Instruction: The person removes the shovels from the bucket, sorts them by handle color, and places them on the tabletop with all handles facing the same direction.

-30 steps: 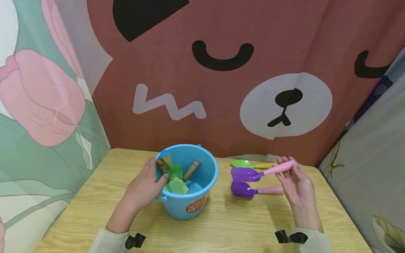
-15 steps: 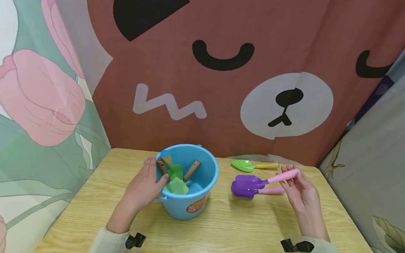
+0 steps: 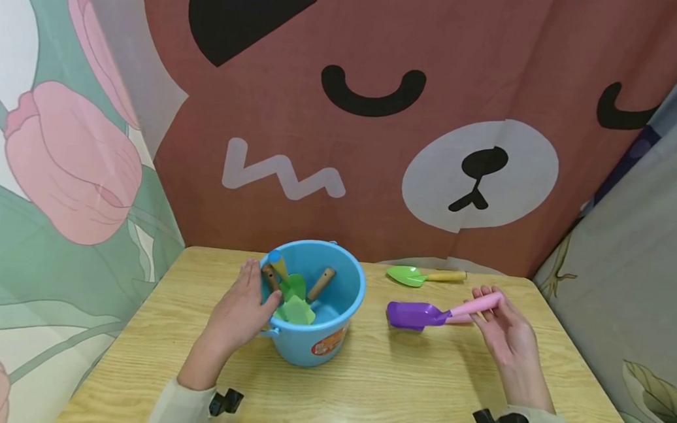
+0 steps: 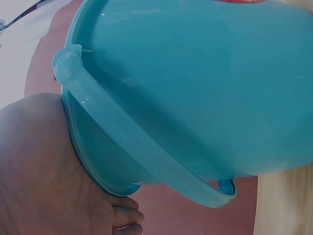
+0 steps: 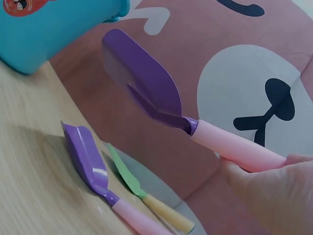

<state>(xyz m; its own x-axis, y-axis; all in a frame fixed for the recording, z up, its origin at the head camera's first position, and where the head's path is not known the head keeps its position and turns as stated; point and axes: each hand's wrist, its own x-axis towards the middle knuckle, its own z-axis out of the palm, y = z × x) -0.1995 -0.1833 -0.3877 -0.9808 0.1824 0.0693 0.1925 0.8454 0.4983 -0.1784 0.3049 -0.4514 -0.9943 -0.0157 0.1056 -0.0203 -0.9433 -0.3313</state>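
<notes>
My right hand pinches the pink handle of a purple hand shovel, held raised off the table. In the head view its blade overlaps a second purple hand shovel lying on the wood below. Behind them lies a green trowel with a yellow handle. My left hand rests against the left rim of a blue bucket, fingers straight along the outside and thumb over the edge. Inside the bucket are several small garden tools, among them a green blade and a wooden handle.
The wooden table runs back to a brown bear curtain. Printed cloth hangs along the left and right sides. The bucket's carrying handle hangs down on its left, near my left palm.
My right hand has come nearer to me and slightly right, lowering the held shovel in view until it covers most of the lying one. My left hand and the bucket stay put.
</notes>
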